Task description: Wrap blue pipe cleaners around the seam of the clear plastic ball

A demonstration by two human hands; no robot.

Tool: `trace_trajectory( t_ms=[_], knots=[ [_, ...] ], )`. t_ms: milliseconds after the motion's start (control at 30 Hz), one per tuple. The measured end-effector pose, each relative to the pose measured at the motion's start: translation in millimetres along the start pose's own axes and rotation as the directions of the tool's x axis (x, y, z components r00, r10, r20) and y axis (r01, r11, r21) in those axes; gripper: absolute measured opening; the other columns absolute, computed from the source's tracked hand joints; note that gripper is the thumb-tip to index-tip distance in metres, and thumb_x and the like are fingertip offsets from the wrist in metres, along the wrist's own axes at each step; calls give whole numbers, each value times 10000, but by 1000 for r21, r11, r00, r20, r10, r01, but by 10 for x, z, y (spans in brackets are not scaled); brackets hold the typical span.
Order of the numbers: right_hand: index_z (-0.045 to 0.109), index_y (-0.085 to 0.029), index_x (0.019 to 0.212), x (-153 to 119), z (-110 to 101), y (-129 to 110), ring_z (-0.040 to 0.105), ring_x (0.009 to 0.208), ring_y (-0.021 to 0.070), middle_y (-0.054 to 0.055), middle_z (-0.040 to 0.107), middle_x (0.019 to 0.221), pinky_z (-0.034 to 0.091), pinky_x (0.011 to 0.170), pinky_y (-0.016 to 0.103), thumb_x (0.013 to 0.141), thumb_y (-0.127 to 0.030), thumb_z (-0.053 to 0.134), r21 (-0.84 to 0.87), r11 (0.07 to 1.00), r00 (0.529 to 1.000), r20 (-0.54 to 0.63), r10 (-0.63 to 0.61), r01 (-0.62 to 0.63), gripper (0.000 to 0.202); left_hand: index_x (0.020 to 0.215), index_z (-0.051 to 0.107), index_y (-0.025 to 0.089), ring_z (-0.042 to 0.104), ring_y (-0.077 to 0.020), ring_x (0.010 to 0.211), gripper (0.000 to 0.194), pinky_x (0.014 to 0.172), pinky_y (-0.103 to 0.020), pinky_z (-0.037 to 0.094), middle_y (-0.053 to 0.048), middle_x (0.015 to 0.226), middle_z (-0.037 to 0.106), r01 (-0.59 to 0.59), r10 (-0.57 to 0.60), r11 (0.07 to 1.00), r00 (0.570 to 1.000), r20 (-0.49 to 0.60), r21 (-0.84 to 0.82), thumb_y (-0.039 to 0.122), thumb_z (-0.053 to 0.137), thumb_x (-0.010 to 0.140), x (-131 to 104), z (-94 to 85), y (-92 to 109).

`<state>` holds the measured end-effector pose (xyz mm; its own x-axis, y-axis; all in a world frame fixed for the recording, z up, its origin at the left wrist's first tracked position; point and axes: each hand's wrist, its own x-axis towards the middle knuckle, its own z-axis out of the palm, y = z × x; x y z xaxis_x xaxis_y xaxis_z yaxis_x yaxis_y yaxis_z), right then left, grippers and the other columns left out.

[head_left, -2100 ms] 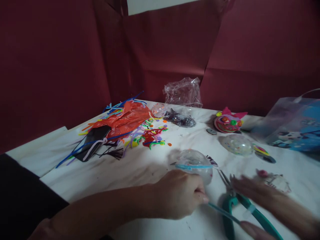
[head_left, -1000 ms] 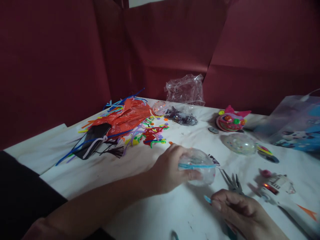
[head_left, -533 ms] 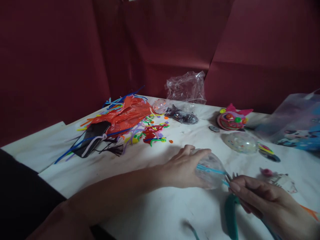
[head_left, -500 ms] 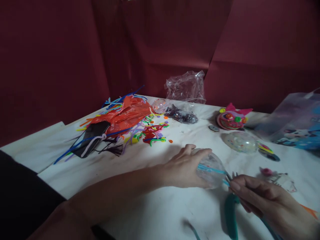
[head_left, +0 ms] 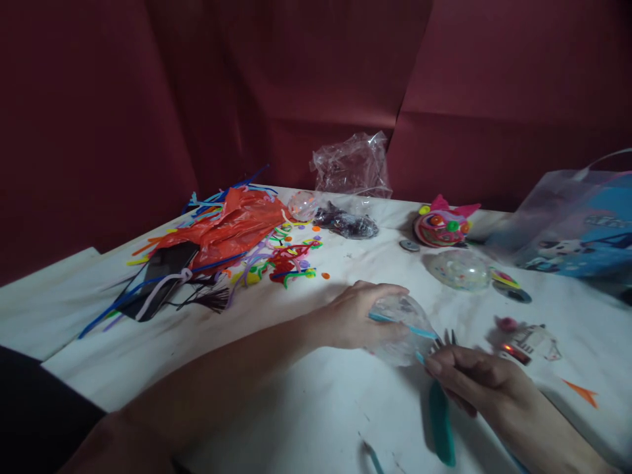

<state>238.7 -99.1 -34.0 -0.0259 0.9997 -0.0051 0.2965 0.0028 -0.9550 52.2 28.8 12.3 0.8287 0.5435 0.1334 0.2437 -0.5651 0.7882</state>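
My left hand [head_left: 356,315] grips a clear plastic ball [head_left: 402,329] on the white table [head_left: 276,368]. A light-blue pipe cleaner [head_left: 405,324] runs across the ball. My right hand [head_left: 476,378] is closed on teal-handled pliers [head_left: 441,421], whose metal tips [head_left: 447,338] sit at the ball's right side, by the pipe cleaner's end. A cut teal piece [head_left: 372,455] lies near the front edge.
A heap of coloured pipe cleaners and orange plastic [head_left: 232,227] lies at the left with a black phone [head_left: 158,280]. Behind are a crumpled clear bag [head_left: 351,164], a decorated pink ball [head_left: 441,225], another clear ball [head_left: 457,268] and a printed bag [head_left: 573,230].
My left hand moved onto the clear ball and turned it toward the right. My right hand took up the pliers and brought their tips to the pipe cleaner at the ball's side.
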Motion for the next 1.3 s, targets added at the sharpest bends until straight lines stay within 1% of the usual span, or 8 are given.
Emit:
trace_trajectory(
  t_ms=[167, 267, 467, 600, 700, 800, 967, 1300],
  knots=[
    [542, -70, 702, 6, -17, 68, 340, 511, 119, 39, 364, 593, 279, 464, 104, 908, -817, 617, 36, 999, 999, 15, -36, 35, 778, 1243, 515, 233, 498, -273, 1153, 616, 981, -389, 396, -85, 1216, 566, 70, -74, 997, 993, -87, -43, 440, 641, 676, 6, 72, 37],
    [570, -70, 730, 1, -31, 93, 343, 500, 118, 40, 371, 580, 275, 458, 105, 908, -815, 621, 48, 998, 999, 17, -43, 42, 768, 1242, 519, 222, 494, -268, 1160, 592, 990, -389, 387, -90, 1214, 575, 45, -47, 999, 993, -104, -23, 403, 639, 691, -5, 78, 35],
    [558, -71, 718, -27, -56, 37, 330, 495, 118, 42, 371, 576, 258, 451, 108, 907, -813, 624, 49, 998, 999, -7, -39, 40, 769, 1289, 485, 241, 460, -252, 1210, 651, 1027, -383, 357, -102, 1273, 528, -14, 12, 1000, 997, -70, -28, 516, 626, 715, -6, 61, -59],
    [492, -76, 632, -4, -11, -86, 326, 482, 120, 49, 364, 555, 258, 442, 113, 860, -841, 644, 46, 998, 999, -33, -35, 37, 812, 1318, 454, 234, 417, -265, 1251, 663, 1049, -407, 325, -111, 1290, 505, -36, 36, 999, 999, -33, -13, 585, 537, 762, -9, 39, -69],
    [508, -71, 614, 31, 41, -128, 308, 454, 114, 50, 352, 524, 233, 423, 111, 816, -876, 646, 45, 998, 997, -68, -37, 40, 841, 1333, 435, 220, 412, -266, 1256, 640, 1050, -404, 320, -118, 1280, 504, -47, 47, 999, 999, -3, 8, 566, 496, 797, -16, 16, -42],
    [524, -64, 628, 52, 46, -99, 313, 440, 111, 49, 350, 518, 224, 417, 106, 804, -884, 650, 48, 998, 996, -87, -28, 32, 848, 1345, 418, 215, 417, -279, 1249, 675, 1035, -407, 337, -134, 1284, 497, -60, 59, 998, 998, 24, 32, 535, 554, 767, -15, 6, -33],
    [563, -62, 686, 58, -20, -63, 324, 451, 113, 42, 352, 544, 232, 413, 106, 822, -865, 657, 46, 999, 999, -33, 15, -13, 820, 1323, 445, 215, 407, -258, 1258, 652, 1051, -375, 320, -111, 1306, 505, -92, 91, 995, 996, 25, 24, 506, 577, 755, 7, 13, -59],
    [497, -81, 635, 117, -44, -198, 247, 380, 83, 13, 281, 494, 134, 364, 111, 734, -925, 653, -6, 998, 998, -8, 56, -56, 864, 1276, 489, 255, 421, -277, 1237, 631, 1032, -408, 342, -87, 1289, 521, -57, 57, 998, 998, 4, 1, 508, 620, 713, -1, 39, -25]
  ],
)
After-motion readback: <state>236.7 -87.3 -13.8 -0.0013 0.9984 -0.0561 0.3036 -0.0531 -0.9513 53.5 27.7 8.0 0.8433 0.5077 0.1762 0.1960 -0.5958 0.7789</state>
